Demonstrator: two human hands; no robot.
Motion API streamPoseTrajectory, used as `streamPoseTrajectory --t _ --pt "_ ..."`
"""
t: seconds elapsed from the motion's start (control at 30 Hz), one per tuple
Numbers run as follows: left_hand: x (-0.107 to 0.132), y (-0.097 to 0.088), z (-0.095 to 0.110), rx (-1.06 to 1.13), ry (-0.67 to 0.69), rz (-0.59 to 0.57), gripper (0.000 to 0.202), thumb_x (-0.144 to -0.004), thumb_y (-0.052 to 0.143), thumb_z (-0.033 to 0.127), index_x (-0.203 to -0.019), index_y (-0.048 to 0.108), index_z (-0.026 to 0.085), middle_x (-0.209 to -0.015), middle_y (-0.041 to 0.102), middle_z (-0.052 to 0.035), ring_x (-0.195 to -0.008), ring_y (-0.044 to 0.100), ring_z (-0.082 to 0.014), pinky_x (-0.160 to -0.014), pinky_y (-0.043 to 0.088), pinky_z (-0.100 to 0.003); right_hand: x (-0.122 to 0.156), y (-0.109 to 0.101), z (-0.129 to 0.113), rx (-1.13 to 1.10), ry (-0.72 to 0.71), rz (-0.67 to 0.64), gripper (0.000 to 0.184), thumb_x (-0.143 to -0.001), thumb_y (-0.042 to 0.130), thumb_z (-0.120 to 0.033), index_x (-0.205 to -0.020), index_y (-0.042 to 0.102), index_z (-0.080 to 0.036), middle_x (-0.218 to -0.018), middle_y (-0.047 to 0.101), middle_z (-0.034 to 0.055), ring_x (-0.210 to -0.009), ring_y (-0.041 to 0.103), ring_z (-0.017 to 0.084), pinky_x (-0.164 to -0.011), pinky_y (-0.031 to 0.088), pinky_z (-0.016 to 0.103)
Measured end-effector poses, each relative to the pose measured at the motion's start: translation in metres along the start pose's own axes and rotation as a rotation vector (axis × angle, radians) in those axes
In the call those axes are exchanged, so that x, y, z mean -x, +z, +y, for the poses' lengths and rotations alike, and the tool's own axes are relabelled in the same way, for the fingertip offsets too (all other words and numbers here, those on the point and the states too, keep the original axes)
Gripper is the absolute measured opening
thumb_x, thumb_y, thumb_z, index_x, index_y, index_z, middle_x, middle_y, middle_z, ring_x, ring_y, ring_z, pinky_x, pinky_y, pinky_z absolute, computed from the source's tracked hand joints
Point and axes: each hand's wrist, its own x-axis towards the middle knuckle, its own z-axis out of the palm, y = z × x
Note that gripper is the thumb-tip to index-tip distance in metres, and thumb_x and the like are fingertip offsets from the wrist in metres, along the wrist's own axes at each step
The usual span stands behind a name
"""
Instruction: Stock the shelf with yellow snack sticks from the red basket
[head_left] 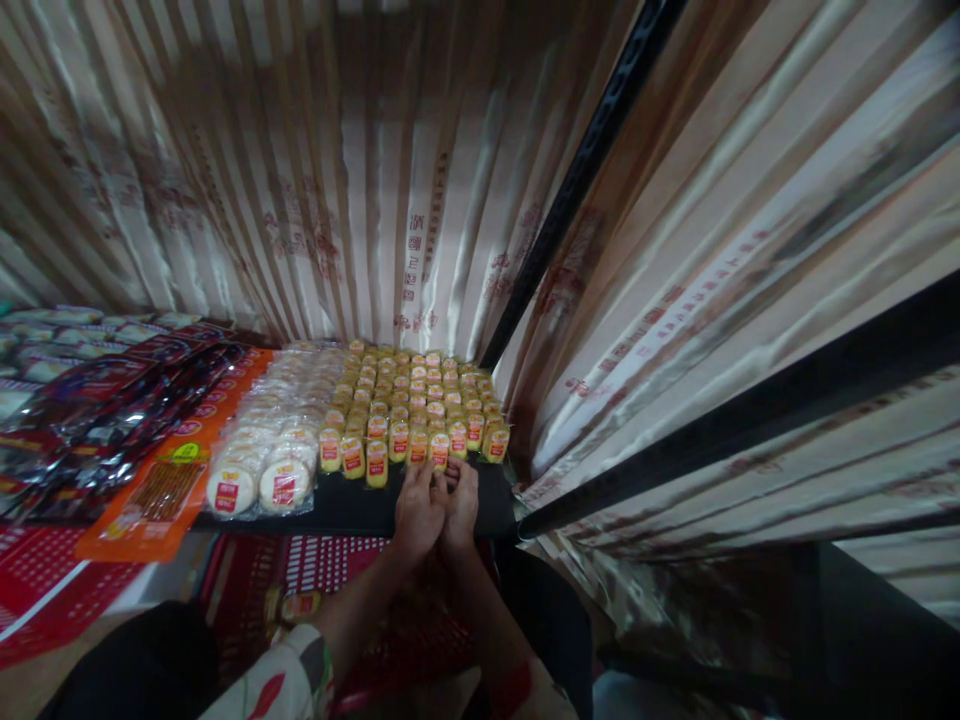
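Note:
Rows of small yellow cakes in clear wrappers with red-and-white labels point(397, 395) stand on the dark shelf point(345, 510) in front of me. Both hands meet at the front edge of these rows. My left hand point(420, 512) has its bent fingers against the lower end of a wrapped yellow cake point(439, 449). Close beside it, my right hand point(460, 502) curls its fingers at the same cake's right side. The fingertips are partly hidden, and both hands look closed around this cake.
Left of the cakes are round white packaged cakes point(284, 484), an orange snack packet point(161, 492) and dark shiny packets point(112, 410). Below the shelf sits a red basket point(330, 555) with a few wrapped cakes point(300, 605). A printed curtain point(375, 200) and black poles point(577, 170) bound the shelf.

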Motion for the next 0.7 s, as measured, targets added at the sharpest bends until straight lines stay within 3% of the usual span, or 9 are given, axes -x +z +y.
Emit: streamPoseTrajectory --t 0.23,0.47,0.7 --pt "0.007 0.010 -0.019 0.061 0.051 0.051 0.042 -0.079 0.038 0.004 -0.115 0.059 0.009 -0.114 0.058 -0.0114 -0.106 0.057 -0.0150 -0.097 0.042 -0.022 0.005 -0.001 0.007 0.016 -0.050 0.050 0.025 -0.078 0.052 -0.030 -0.101 0.056 -0.019 -0.102 0.054 0.0096 -0.082 0.059 0.018 -0.075 0.053 0.036" --pt "0.020 0.009 -0.033 0.066 0.079 0.051 0.037 -0.078 0.037 0.003 -0.104 0.062 0.011 -0.105 0.061 -0.0102 -0.101 0.059 -0.0150 -0.096 0.043 -0.025 0.007 -0.005 -0.002 0.032 -0.083 0.075 0.027 -0.077 0.053 -0.034 -0.098 0.056 -0.018 -0.106 0.053 0.0125 -0.092 0.056 0.021 -0.080 0.053 0.038" --pt "0.037 0.007 -0.054 0.120 0.121 0.056 0.034 -0.075 0.035 0.003 -0.090 0.063 0.015 -0.092 0.064 -0.0073 -0.091 0.060 -0.0153 -0.087 0.047 -0.027 0.030 -0.006 -0.007 0.041 -0.098 0.088 0.028 -0.082 0.049 -0.037 -0.100 0.055 -0.017 -0.109 0.052 0.0135 -0.098 0.055 0.022 -0.081 0.052 0.037"
